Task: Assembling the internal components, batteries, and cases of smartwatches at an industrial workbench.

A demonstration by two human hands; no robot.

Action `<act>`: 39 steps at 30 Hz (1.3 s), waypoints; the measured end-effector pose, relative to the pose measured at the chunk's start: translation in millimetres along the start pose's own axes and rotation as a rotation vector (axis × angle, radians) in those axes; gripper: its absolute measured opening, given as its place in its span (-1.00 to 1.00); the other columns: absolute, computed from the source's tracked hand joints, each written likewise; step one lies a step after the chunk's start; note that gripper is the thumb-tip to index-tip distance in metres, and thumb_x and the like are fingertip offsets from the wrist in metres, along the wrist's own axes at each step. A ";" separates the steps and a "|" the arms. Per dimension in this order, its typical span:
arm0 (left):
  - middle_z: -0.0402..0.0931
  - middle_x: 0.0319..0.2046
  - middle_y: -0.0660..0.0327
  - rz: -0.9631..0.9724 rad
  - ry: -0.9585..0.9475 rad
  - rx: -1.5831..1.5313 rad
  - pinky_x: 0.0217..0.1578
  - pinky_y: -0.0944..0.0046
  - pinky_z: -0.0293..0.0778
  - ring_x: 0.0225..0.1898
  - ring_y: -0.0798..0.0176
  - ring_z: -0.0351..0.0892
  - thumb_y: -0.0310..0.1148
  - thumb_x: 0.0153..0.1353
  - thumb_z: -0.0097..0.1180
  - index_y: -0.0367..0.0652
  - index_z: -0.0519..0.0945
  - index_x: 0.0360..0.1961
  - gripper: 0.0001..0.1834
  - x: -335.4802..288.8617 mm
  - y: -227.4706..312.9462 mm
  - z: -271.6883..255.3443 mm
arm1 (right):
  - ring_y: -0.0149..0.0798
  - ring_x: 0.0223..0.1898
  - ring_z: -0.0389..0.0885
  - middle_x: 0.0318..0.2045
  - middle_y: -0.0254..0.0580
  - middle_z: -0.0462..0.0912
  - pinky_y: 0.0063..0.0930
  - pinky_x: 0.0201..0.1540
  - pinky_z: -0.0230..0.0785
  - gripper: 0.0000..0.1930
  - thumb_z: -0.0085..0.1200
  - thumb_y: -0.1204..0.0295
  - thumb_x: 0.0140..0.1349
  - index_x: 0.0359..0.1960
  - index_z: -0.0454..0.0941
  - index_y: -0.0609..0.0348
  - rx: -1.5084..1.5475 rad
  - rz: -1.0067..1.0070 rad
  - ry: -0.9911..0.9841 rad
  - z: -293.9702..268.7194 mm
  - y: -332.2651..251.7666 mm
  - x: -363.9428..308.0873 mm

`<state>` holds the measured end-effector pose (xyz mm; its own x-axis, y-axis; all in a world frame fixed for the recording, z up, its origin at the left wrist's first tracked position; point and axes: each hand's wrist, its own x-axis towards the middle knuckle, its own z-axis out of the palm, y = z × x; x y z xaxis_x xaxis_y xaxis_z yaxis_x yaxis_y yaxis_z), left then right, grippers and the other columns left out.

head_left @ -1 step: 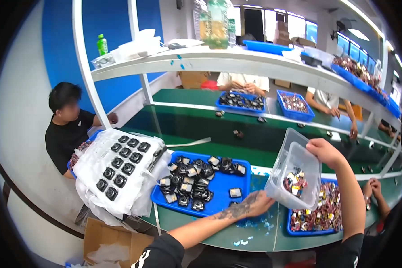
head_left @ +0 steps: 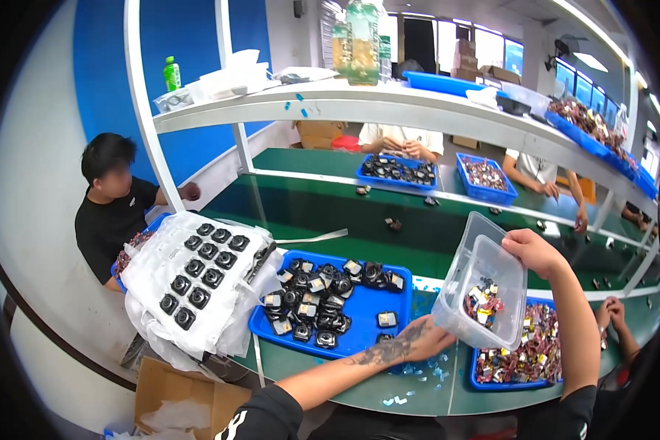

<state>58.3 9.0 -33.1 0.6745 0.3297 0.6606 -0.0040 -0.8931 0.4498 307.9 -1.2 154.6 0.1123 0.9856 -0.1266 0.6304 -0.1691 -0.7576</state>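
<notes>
A clear plastic container (head_left: 453, 320) is held tilted above the table's right part, its open side facing me. Small wired parts (head_left: 482, 301) with reddish leads have gathered inside it. My right hand (head_left: 533, 251) grips its upper right rim. At the lower left corner my left hand (head_left: 427, 339) is closed on the container, its fingertips partly hidden. Beneath and to the right sits a blue tray (head_left: 475, 378) heaped with similar wired parts (head_left: 517, 352). Left of my hands, another blue tray (head_left: 367, 304) holds many black square modules (head_left: 319, 293), some with pale faces.
A foam stack (head_left: 150, 282) with rows of black modules stands left, beside a person in black (head_left: 117, 198). Below it is a cardboard box (head_left: 150, 378). A white shelf (head_left: 330, 108) crosses above the green conveyor (head_left: 323, 198). Blue scraps (head_left: 396, 400) lie near the table's edge.
The clear container has shifted very slightly left along with both hands. My grip on it looks the same.
</notes>
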 end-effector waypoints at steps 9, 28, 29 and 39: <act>0.46 0.12 -0.01 -0.034 -0.211 -0.059 0.04 0.16 0.53 0.14 -0.02 0.47 -0.55 0.22 -0.03 -0.11 0.47 0.10 -0.60 -9.1 -15.2 5.6 | -0.43 -0.56 0.54 -0.47 -0.22 0.59 -0.48 -0.52 0.57 -0.80 0.07 0.36 0.28 -0.31 0.57 0.29 0.225 -0.069 0.035 -24.3 -104.2 -3.1; 0.37 -0.70 0.15 0.229 0.040 0.108 -0.56 0.05 0.40 -0.60 0.03 0.47 -0.28 0.23 0.18 -0.12 0.38 -0.58 -0.68 -7.0 11.0 -16.0 | -0.48 -0.62 0.45 -0.57 -0.32 0.46 -0.52 -0.49 0.52 -0.85 0.04 0.48 0.20 -0.24 0.56 0.24 0.410 -0.405 0.275 -9.9 -298.1 33.8; 0.37 -0.70 0.15 0.233 0.073 0.099 -0.56 0.06 0.40 -0.60 0.03 0.47 -0.28 0.22 0.20 -0.12 0.37 -0.60 -0.67 -7.7 11.2 -15.8 | -0.48 -0.62 0.45 -0.57 -0.32 0.46 -0.52 -0.49 0.52 -0.85 0.04 0.48 0.20 -0.24 0.56 0.24 0.412 -0.407 0.274 -8.0 -305.5 41.8; 0.41 -0.67 0.12 0.270 0.062 0.096 -0.55 0.06 0.41 -0.58 0.02 0.50 -0.31 0.17 0.21 -0.13 0.38 -0.61 -0.69 -12.3 11.8 -14.2 | -0.21 -0.08 0.60 -0.02 0.05 0.45 -0.43 -0.02 0.60 -0.43 0.15 0.24 0.31 0.19 0.24 0.37 0.609 -0.639 0.071 65.4 -363.8 83.3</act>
<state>39.5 -1.1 -27.3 0.6123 0.0916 0.7853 -0.1053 -0.9750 0.1958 37.7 142.7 377.8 -0.0609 0.8848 0.4620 0.0729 0.4655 -0.8820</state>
